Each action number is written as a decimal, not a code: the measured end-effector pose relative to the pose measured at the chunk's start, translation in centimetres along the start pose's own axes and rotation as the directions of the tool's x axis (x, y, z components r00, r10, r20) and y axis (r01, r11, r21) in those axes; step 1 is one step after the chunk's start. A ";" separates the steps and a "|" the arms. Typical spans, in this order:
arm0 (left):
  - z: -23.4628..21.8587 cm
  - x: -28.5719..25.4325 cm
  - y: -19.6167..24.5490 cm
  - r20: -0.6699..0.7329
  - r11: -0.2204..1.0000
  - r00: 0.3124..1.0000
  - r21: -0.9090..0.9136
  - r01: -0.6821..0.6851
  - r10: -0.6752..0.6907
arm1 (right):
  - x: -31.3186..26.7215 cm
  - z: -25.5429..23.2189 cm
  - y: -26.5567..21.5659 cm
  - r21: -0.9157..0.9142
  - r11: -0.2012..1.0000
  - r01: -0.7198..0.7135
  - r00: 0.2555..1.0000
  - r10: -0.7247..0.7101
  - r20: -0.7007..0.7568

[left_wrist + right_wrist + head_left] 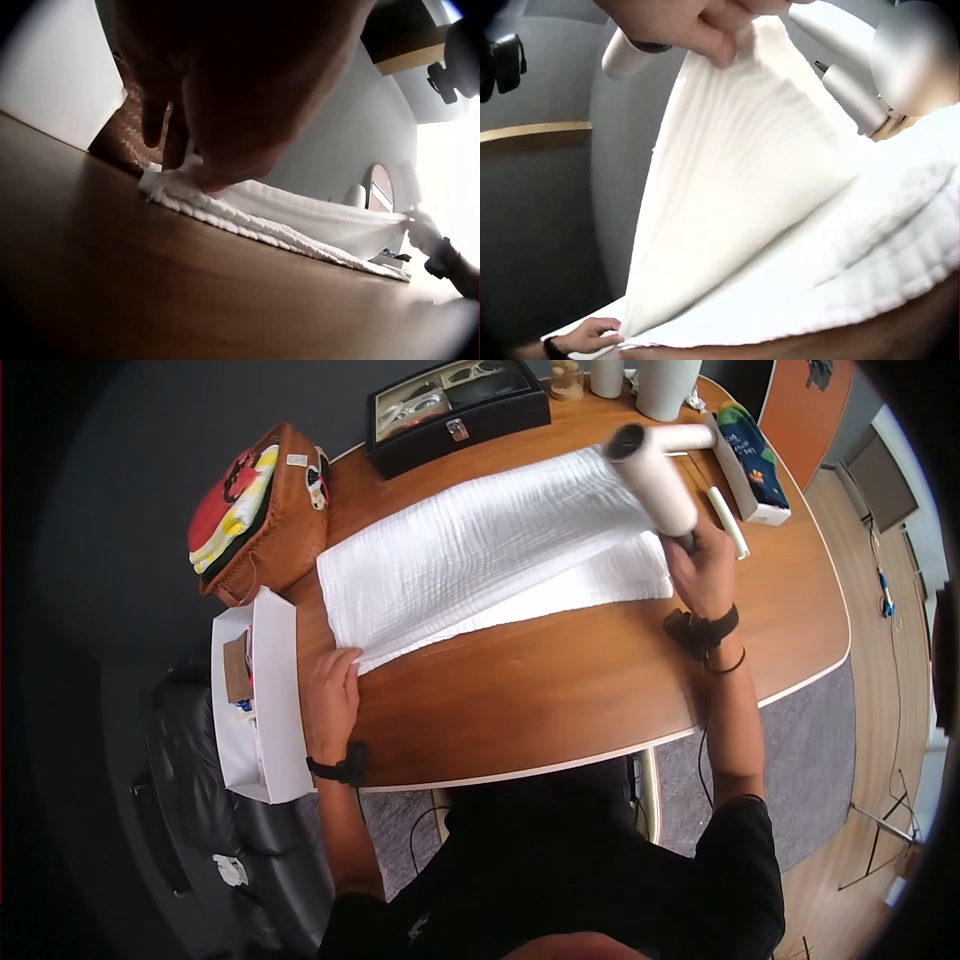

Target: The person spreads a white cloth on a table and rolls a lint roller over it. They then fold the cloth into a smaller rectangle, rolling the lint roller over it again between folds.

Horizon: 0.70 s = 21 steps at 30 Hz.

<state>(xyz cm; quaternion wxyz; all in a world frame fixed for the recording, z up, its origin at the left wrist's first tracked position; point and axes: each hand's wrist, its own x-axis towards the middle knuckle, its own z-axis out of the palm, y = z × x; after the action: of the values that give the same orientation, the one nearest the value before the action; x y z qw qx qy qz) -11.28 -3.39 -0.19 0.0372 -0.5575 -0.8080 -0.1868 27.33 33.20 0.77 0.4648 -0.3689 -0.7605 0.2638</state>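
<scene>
Two hands work a white cloth [480, 560] on a curved wooden desk [560, 690] that fills the middle of the head view, its pale edge running along the lower centre. Below that edge, grey carpet shows at lower right and a dark chair at lower left, where an open white box [262, 700] overhangs the desk's left end.

The left hand [332, 695], at centre left, lies with its fingers on the cloth's near corner; the left wrist view shows fingertips [217, 180] pressing the folded edge down on the wood. The right hand [705, 565], at centre right, pinches the cloth's far end and lifts it clear of the desk, and its fingers also close round the handle of a white hair dryer [655, 475]; in the right wrist view the fabric hangs in a taut fan from that pinch.

The cloth is crinkled muslin, ribbed along its length, folded double, lying slantwise from centre left to upper right.

Farther back, a brown woven bag [265, 510] with a red, yellow and white flap sits at upper left, a black display case [455, 410] with a metal clasp at upper centre, and a boxed pair of patterned socks [755, 460] at upper right. The print on that box is too small to read
</scene>
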 end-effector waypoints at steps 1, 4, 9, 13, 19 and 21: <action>0.0 0.1 0.0 -0.020 1.000 1.000 -0.005 -0.011 0.011 | 0.0 -0.2 -0.4 -0.005 1.000 -0.007 1.000 0.007 -0.003; -0.1 0.2 -0.2 0.006 1.000 1.000 -0.009 0.006 -0.006 | 1.0 -0.5 -0.1 -0.081 0.996 0.042 0.974 -0.022 0.227; -0.4 0.3 0.5 0.004 0.999 1.000 -0.033 0.000 0.001 | 0.6 -0.4 0.7 0.032 0.999 0.017 0.986 -0.022 0.167; 0.0 0.1 0.0 -0.009 0.998 1.000 -0.067 0.004 -0.005 | 0.4 -1.1 0.8 0.230 0.962 0.144 0.973 -0.180 0.146; -0.4 0.4 0.1 0.015 0.998 1.000 -0.067 0.017 -0.016 | 1.7 -4.5 2.8 -0.101 0.995 0.029 0.843 0.030 0.537; -0.6 0.3 0.3 0.027 0.998 1.000 -0.058 0.009 -0.007 | 1.6 -5.1 3.0 0.049 0.981 -0.189 0.838 0.135 0.529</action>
<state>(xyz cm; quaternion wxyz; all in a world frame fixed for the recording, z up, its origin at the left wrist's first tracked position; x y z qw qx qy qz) -11.20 -3.24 0.55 0.0094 -0.5575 -0.8049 -0.2029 32.38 36.55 1.56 0.2339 -0.3227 -0.8102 0.4298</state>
